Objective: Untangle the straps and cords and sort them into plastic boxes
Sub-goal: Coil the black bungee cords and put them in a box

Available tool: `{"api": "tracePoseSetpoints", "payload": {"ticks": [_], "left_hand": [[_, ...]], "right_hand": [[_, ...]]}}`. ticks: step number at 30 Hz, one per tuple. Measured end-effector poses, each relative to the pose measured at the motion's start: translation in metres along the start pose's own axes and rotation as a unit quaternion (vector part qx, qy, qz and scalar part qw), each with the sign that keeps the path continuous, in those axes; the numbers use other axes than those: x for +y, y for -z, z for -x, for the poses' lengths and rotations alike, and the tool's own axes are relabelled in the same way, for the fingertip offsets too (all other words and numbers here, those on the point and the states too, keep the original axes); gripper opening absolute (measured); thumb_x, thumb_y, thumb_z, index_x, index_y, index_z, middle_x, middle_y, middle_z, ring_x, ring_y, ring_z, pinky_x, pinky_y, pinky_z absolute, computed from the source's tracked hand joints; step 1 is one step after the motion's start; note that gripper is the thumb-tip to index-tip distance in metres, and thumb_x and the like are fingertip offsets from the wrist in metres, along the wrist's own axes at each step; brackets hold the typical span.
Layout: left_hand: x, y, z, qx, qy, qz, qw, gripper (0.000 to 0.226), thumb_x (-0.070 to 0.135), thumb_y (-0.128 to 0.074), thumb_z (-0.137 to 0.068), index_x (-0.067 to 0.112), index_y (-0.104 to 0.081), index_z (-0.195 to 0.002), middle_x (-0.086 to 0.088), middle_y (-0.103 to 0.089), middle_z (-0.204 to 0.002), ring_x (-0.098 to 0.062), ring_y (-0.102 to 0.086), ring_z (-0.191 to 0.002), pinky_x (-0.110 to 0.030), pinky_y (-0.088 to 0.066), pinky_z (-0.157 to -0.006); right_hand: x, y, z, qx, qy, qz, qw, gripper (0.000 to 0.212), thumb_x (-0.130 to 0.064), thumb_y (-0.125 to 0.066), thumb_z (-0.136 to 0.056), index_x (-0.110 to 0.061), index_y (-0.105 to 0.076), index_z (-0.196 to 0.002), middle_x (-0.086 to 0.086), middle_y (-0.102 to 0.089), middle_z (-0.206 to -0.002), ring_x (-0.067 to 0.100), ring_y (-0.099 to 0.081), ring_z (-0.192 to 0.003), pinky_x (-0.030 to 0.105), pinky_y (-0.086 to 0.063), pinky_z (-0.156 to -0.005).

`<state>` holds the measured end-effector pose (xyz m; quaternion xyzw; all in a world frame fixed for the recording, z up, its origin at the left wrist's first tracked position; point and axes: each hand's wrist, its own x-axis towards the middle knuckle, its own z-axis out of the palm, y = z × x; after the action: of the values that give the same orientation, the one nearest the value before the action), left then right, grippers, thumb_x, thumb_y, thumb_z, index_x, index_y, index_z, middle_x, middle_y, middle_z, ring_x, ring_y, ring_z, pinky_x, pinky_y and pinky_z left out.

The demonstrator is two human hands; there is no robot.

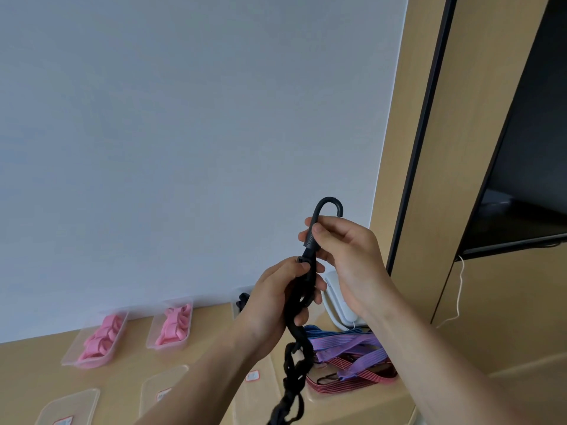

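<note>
Black bungee cord (299, 332) hangs in front of us, twisted into a chain of loops. It is raised above the wooden table (30, 363), and its lower end runs out of the bottom edge of the view. We pinch the shank just under its hook (329, 204) between the thumb and fingertips of our right hand (346, 256), and the hook curves up above those fingers. Our left hand (276, 302) is curled round the cord just below and grips the looped part.

On the table beneath, right of the hanging cord, lies a tangle of striped cords (352, 354) in purple, blue and red. Against the white wall (184, 118) to the left stand two clear plastic boxes (73, 348) (150, 338), each holding pink straps (101, 338). Nearer to us lie two more labelled boxes (73, 403). A dark screen (527, 179) hangs at the right.
</note>
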<state>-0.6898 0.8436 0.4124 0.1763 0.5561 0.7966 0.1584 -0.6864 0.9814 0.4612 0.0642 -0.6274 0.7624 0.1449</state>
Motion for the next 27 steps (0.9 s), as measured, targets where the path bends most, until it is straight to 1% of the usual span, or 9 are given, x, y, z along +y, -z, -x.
{"api": "tracePoseSetpoints", "payload": {"ticks": [2,4,7,10,14,18,23,25,27], "left_hand": [[0.001,0.001,0.000,0.012,-0.006,0.000,1.000,0.029,0.029,-0.059,-0.089,0.008,-0.073,-0.102,-0.015,-0.068,-0.091,-0.022,-0.061,-0.073,-0.025,-0.038,-0.043],[0.001,0.002,0.001,0.019,-0.006,-0.006,1.000,0.029,0.031,-0.064,-0.092,0.007,-0.074,-0.104,-0.015,-0.071,-0.096,-0.023,-0.064,-0.078,-0.026,-0.044,-0.046],[-0.003,0.003,0.004,0.010,0.011,-0.025,1.000,0.025,0.032,-0.070,-0.090,0.010,-0.074,-0.102,-0.015,-0.072,-0.097,-0.026,-0.068,-0.081,-0.028,-0.054,-0.059],[-0.007,0.002,0.007,0.014,0.020,-0.039,0.999,0.024,0.032,-0.066,-0.093,0.011,-0.073,-0.102,-0.013,-0.069,-0.088,-0.027,-0.066,-0.070,-0.029,-0.053,-0.061],[-0.007,0.001,0.006,0.013,0.018,-0.041,0.999,0.025,0.028,-0.061,-0.094,0.008,-0.069,-0.107,-0.009,-0.066,-0.082,-0.021,-0.062,-0.058,-0.027,-0.049,-0.053],[-0.004,0.002,0.005,-0.016,0.013,0.024,0.999,0.024,0.020,-0.059,-0.088,0.003,-0.067,-0.101,-0.017,-0.065,-0.091,-0.027,-0.061,-0.066,-0.032,-0.052,-0.060],[-0.003,0.000,0.007,-0.054,0.018,0.116,0.992,0.051,0.047,-0.056,-0.091,0.001,-0.068,-0.109,-0.024,-0.064,-0.102,-0.034,-0.061,-0.075,-0.040,-0.055,-0.070],[-0.004,-0.001,0.007,-0.041,0.016,0.074,0.996,0.058,0.053,-0.052,-0.095,-0.001,-0.067,-0.111,-0.022,-0.064,-0.101,-0.033,-0.061,-0.075,-0.038,-0.055,-0.071],[-0.005,-0.001,0.007,-0.025,0.004,0.013,1.000,0.050,0.046,-0.058,-0.095,-0.001,-0.065,-0.110,-0.019,-0.064,-0.094,-0.029,-0.063,-0.075,-0.033,-0.055,-0.071]], "right_hand": [[0.002,0.002,-0.001,-0.020,0.019,0.007,1.000,0.019,-0.010,-0.062,-0.098,-0.019,-0.077,-0.099,0.007,-0.077,-0.091,0.020,-0.068,-0.074,0.036,-0.054,-0.066],[0.003,0.004,-0.002,-0.032,0.053,0.039,0.997,0.023,-0.008,-0.062,-0.097,-0.024,-0.078,-0.101,0.003,-0.078,-0.097,0.018,-0.073,-0.090,0.039,-0.057,-0.079],[0.002,0.008,-0.004,-0.036,0.117,0.049,0.991,0.028,-0.001,-0.065,-0.092,-0.025,-0.079,-0.098,-0.002,-0.077,-0.103,0.016,-0.071,-0.104,0.033,-0.056,-0.091],[0.004,0.012,-0.003,-0.055,0.168,0.099,0.979,0.028,0.005,-0.067,-0.089,-0.019,-0.078,-0.098,-0.005,-0.077,-0.104,0.010,-0.071,-0.102,0.019,-0.054,-0.085],[0.014,0.016,0.000,-0.075,0.202,0.139,0.967,0.037,0.012,-0.068,-0.086,-0.023,-0.077,-0.097,-0.002,-0.075,-0.110,0.012,-0.071,-0.105,0.020,-0.055,-0.083],[0.016,0.022,-0.003,-0.082,0.218,0.179,0.956,0.038,0.013,-0.074,-0.079,-0.022,-0.080,-0.092,0.000,-0.072,-0.112,0.016,-0.070,-0.103,0.027,-0.057,-0.085],[0.016,0.023,-0.001,-0.093,0.207,0.200,0.953,0.040,0.013,-0.074,-0.079,-0.026,-0.081,-0.086,-0.006,-0.070,-0.114,0.014,-0.067,-0.107,0.031,-0.060,-0.080],[0.015,0.024,0.001,-0.105,0.203,0.217,0.949,0.039,0.012,-0.072,-0.081,-0.025,-0.081,-0.085,-0.007,-0.069,-0.116,0.012,-0.065,-0.110,0.028,-0.061,-0.075],[0.016,0.026,0.002,-0.119,0.188,0.221,0.950,0.041,0.016,-0.066,-0.083,-0.021,-0.082,-0.086,-0.008,-0.069,-0.119,0.013,-0.066,-0.109,0.029,-0.060,-0.078]]}}
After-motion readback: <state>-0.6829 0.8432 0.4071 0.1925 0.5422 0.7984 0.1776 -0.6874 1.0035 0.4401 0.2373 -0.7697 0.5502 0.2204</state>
